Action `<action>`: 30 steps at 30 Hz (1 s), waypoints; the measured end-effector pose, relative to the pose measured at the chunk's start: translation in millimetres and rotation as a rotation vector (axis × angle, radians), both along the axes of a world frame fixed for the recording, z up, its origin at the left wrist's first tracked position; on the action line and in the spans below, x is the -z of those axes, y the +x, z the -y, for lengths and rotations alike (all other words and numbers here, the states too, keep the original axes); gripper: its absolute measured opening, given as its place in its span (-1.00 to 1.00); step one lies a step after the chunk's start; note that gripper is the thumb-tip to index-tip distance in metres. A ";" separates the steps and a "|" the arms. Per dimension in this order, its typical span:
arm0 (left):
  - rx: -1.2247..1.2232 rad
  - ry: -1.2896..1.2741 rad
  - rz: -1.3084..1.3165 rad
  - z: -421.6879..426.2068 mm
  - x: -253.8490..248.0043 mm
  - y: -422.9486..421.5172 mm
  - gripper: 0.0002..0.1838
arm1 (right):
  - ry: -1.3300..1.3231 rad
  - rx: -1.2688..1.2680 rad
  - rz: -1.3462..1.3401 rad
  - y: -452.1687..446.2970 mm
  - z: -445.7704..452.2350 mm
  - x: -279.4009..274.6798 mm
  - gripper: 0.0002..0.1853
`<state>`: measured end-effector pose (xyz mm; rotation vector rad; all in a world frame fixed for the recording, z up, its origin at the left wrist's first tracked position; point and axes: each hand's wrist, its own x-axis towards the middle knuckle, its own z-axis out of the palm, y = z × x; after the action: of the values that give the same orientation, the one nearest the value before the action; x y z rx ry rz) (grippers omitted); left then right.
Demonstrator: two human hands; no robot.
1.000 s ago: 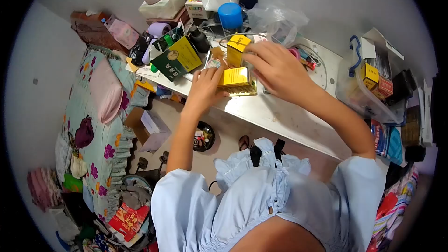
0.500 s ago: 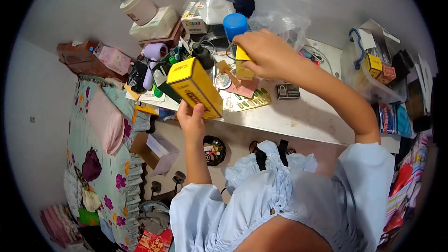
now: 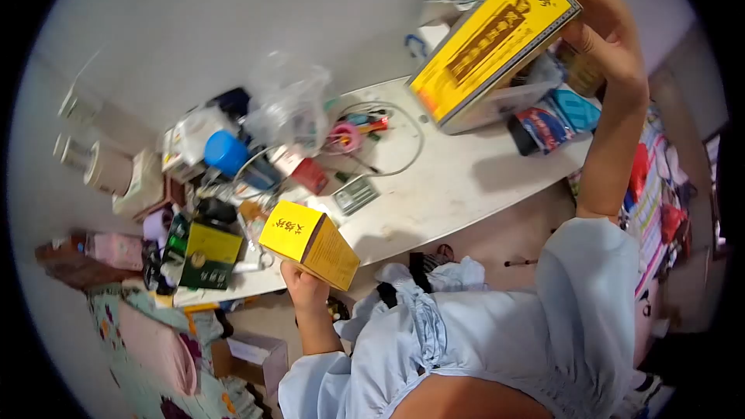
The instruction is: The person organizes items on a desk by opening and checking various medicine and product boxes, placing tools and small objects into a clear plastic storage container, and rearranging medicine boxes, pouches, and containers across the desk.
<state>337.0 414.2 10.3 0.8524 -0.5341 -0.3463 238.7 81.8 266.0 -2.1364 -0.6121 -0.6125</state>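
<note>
My left hand point(image 3: 306, 289) is closed around the lower end of a yellow box point(image 3: 330, 254) with dark lettering, held tilted above the desk's front edge. High at the upper right, my right hand point(image 3: 604, 37) grips a second yellow box point(image 3: 493, 46) by its upper end. This one has a brown printed panel and a patterned edge, and it slants down to the left in front of a clear plastic bin point(image 3: 504, 105). Part of the right hand runs behind the box and out of view at the top.
On the white desk point(image 3: 434, 202) are a dark small box point(image 3: 356, 195), a red and white box point(image 3: 301, 171), a looped cable, a clear plastic bag point(image 3: 289, 109), a blue-capped container point(image 3: 226, 153) and a green-and-yellow box point(image 3: 209, 254). A bed point(image 3: 140, 372) stands at the lower left.
My right hand has lifted a yellow box from the cluttered desk and carried it up to the right. The left hand still holds its box, now tilted differently. The view has swung right.
</note>
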 end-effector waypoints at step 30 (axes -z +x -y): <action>0.340 0.040 -0.001 181.7 -28.8 -36.0 -0.20 | -0.355 0.274 -0.085 -21.3 128.8 96.1 -0.51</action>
<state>301.0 232.5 39.1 0.7996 -0.6746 -0.6702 217.4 -47.0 169.8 -2.5933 -0.4054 -0.5892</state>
